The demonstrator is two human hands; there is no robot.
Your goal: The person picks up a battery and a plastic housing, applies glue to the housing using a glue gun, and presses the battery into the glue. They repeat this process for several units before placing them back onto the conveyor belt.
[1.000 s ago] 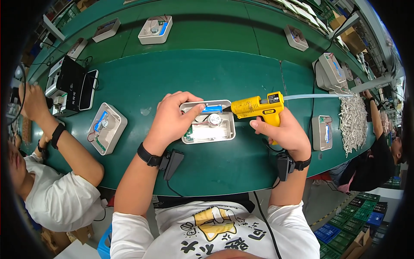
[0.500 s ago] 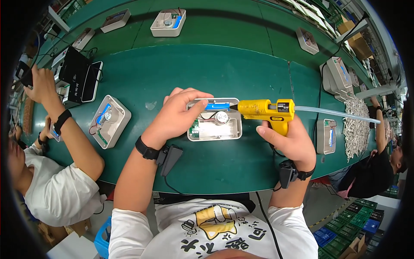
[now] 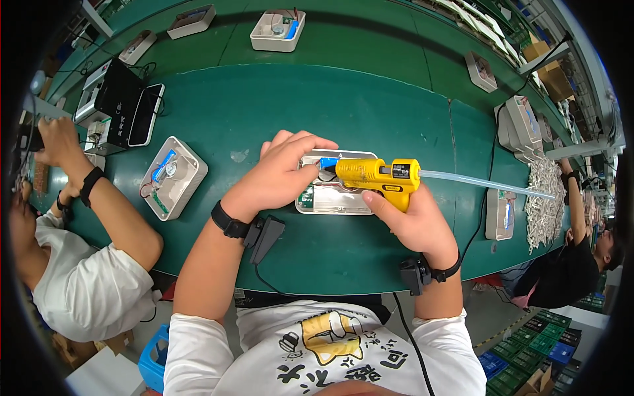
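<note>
A white plastic housing (image 3: 335,210) lies on the green table in front of me. Its left end is gripped by my left hand (image 3: 281,175), fingers over the far wall and thumb inside near the blue cylindrical battery (image 3: 327,162). My right hand (image 3: 417,221) is wrapped around a yellow hot glue gun (image 3: 360,173), whose nozzle points left at the battery. A long translucent glue stick (image 3: 485,185) sticks out of its back. Inside the housing a green circuit board (image 3: 306,197) shows beside my left hand. The gun hides much of the battery and the interior.
Another open housing (image 3: 173,178) with a battery lies to the left, and one (image 3: 500,214) to the right beside a heap of small white parts (image 3: 545,198). More housings (image 3: 278,30) sit along the far side. People work on both sides; a black box (image 3: 109,102) stands left.
The glue gun in my right hand has moved left along the battery, its nozzle now near my left thumb. My left hand keeps its hold on the housing.
</note>
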